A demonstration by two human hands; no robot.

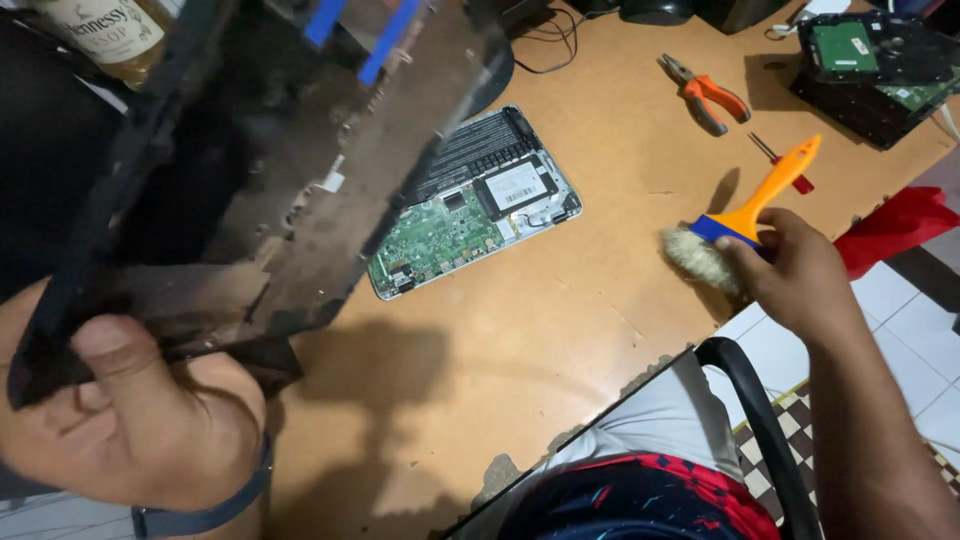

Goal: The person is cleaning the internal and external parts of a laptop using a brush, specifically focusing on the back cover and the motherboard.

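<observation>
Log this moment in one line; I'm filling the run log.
left hand: holds dark cover raised | right hand: holds brush | open laptop on table

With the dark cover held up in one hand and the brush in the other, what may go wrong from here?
1. The left hand pinches only the corner of the large dark cover panel; it might slip and fall onto the open laptop board below.
2. The brush in the right hand looks dusty; its bristles may drop dust onto the exposed board.
3. The pliers and small screwdriver lie close to the right arm and might be knocked.
</observation>
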